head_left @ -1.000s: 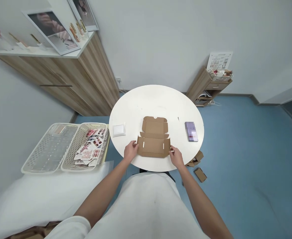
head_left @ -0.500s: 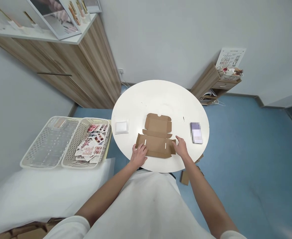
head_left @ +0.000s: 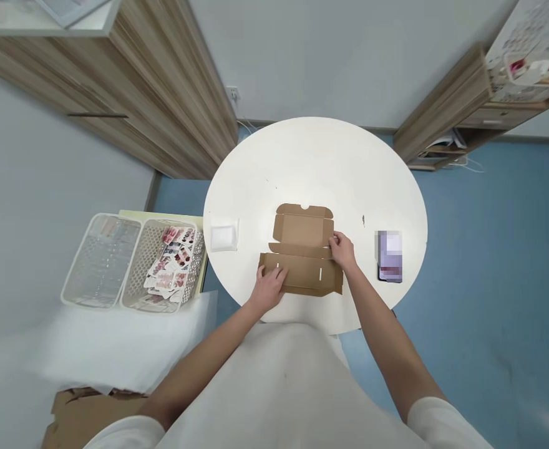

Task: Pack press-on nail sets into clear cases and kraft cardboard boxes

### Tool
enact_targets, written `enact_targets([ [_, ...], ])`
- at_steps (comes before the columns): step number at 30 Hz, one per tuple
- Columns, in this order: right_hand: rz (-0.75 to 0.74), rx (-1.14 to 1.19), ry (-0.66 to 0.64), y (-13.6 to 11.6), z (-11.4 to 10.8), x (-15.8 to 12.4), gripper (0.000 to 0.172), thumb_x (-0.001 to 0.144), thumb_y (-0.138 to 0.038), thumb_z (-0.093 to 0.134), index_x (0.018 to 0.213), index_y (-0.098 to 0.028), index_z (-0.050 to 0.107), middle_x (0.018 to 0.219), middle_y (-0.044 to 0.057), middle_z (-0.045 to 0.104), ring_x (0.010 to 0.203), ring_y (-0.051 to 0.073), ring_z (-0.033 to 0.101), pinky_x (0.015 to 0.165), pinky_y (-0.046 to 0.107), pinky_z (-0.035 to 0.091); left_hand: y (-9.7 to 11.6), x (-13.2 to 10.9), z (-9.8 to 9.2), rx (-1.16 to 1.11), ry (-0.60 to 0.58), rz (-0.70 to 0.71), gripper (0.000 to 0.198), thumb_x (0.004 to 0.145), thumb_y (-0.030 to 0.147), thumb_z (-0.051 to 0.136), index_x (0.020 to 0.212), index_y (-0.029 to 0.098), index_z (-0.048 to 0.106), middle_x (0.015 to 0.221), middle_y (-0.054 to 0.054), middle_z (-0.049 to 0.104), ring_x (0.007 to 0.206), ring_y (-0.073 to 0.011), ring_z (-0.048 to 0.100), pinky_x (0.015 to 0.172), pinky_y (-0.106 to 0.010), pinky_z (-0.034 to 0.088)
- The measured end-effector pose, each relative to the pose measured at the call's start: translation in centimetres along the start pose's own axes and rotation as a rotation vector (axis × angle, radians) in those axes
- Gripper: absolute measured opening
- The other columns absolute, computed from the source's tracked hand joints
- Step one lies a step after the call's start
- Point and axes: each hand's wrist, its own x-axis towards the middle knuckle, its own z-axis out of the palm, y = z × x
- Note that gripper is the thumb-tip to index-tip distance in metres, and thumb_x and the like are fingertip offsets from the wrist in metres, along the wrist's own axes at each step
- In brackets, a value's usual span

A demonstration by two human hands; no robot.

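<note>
A flat, unfolded brown cardboard box (head_left: 302, 252) lies on the round white table (head_left: 316, 162) near its front edge. My left hand (head_left: 269, 288) rests flat on the box's near-left corner, fingers spread. My right hand (head_left: 342, 249) is at the box's right side by the middle fold, fingers curled onto a side flap. A small white packet (head_left: 224, 237) lies to the left of the box. A phone (head_left: 389, 255) lies to the right of it.
Two white mesh baskets (head_left: 106, 262) stand on a low white surface at the left, the right one holding several printed cards (head_left: 171, 265). A wooden cabinet (head_left: 129, 87) is at the back left, a wooden shelf unit (head_left: 456, 118) at the back right. Brown cardboard (head_left: 87, 411) lies bottom left.
My right hand moved from the box's near-right corner up to its right side at the middle fold. My left hand slid onto the near-left corner. The camera tilted down and closer.
</note>
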Motion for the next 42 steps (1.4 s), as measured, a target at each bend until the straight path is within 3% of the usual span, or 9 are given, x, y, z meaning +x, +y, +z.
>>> enact_targets([
  [3,-0.045,-0.035,0.000,0.2,-0.1,0.3,0.036,0.075,-0.034,0.040,0.103,-0.019,0.056,0.065,-0.001,0.055,0.062,0.014,0.049,0.062,0.026,0.039,0.1,1.3,-1.0,0.021,0.023,-0.029,0.080,0.067,0.035,0.060,0.134,0.018,0.019,0.133,-0.016,0.034,0.121,-0.0274,0.033,0.100,-0.044,0.019],
  [10,-0.118,-0.097,-0.021,0.1,-0.5,-0.6,0.028,0.075,-0.031,0.039,0.092,-0.018,0.058,0.054,-0.005,0.044,0.053,0.012,0.041,0.055,0.023,0.034,-0.3,3.3,-2.3,0.173,-0.001,-0.035,0.112,0.051,0.045,0.072,0.138,0.013,0.008,0.144,-0.017,0.008,0.131,-0.0330,0.003,0.103,-0.050,0.005],
  [21,-0.188,-0.315,-0.130,-0.7,0.0,-6.6,0.020,0.077,-0.027,0.036,0.077,-0.020,0.055,0.054,-0.004,0.048,0.052,0.012,0.043,0.054,0.022,0.033,0.0,1.3,-1.0,0.269,-0.068,0.064,0.111,0.049,0.045,0.070,0.138,0.016,0.010,0.144,-0.012,0.011,0.131,-0.0324,-0.007,0.102,-0.054,-0.001],
  [25,-0.202,-0.476,-0.029,-0.3,1.3,-10.3,0.033,0.080,-0.030,0.035,0.107,-0.019,0.051,0.087,0.006,0.060,0.080,0.019,0.054,0.069,0.028,0.038,-0.2,-1.0,-0.1,0.279,-0.053,0.096,0.107,0.049,0.045,0.070,0.137,0.016,0.014,0.143,-0.013,0.016,0.131,-0.0333,-0.003,0.102,-0.054,-0.003],
  [27,-0.282,-0.602,0.117,0.0,2.1,-12.3,0.058,0.075,-0.039,0.046,0.127,-0.016,0.034,0.121,0.015,0.047,0.111,0.027,0.042,0.086,0.037,0.033,-0.4,-1.9,0.4,0.268,-0.037,0.104,0.107,0.049,0.045,0.069,0.137,0.016,0.015,0.143,-0.014,0.018,0.131,-0.0339,-0.002,0.101,-0.055,-0.003],
  [29,-0.438,-0.714,0.059,0.4,3.2,-14.1,0.084,0.066,-0.048,0.055,0.135,-0.015,0.018,0.139,0.016,0.025,0.127,0.029,0.021,0.097,0.043,0.021,-0.5,-2.4,0.9,0.261,-0.020,0.108,0.107,0.049,0.045,0.068,0.137,0.015,0.015,0.142,-0.015,0.019,0.131,-0.0344,-0.001,0.101,-0.055,-0.003],
  [33,-0.575,-0.891,-0.189,1.5,6.1,-16.2,0.111,0.051,-0.052,0.067,0.137,-0.017,0.006,0.144,0.012,0.011,0.132,0.029,0.003,0.102,0.046,0.008,-0.6,-3.1,1.2,0.265,-0.003,0.138,0.108,0.047,0.046,0.068,0.136,0.014,0.017,0.142,-0.015,0.021,0.131,-0.0337,-0.001,0.102,-0.055,-0.003],
  [39,-0.451,-0.954,-0.204,2.2,8.2,-16.0,0.118,0.050,-0.040,0.072,0.137,-0.017,-0.004,0.145,0.011,0.005,0.133,0.026,-0.001,0.103,0.046,0.008,-3.2,-5.9,1.0,0.261,0.075,-0.040,0.119,0.042,0.048,0.072,0.137,0.016,0.010,0.145,-0.016,0.004,0.131,-0.0343,-0.008,0.101,-0.055,0.002],
  [42,-0.442,-0.952,-0.227,2.1,8.1,-15.9,0.118,0.050,-0.038,0.072,0.137,-0.019,-0.006,0.146,0.010,0.002,0.133,0.024,-0.003,0.103,0.045,0.010,-5.5,-7.8,1.2,0.211,0.105,-0.187,0.107,0.052,0.045,0.068,0.137,0.018,0.010,0.145,-0.016,0.003,0.131,-0.0344,-0.004,0.099,-0.054,0.009],
])
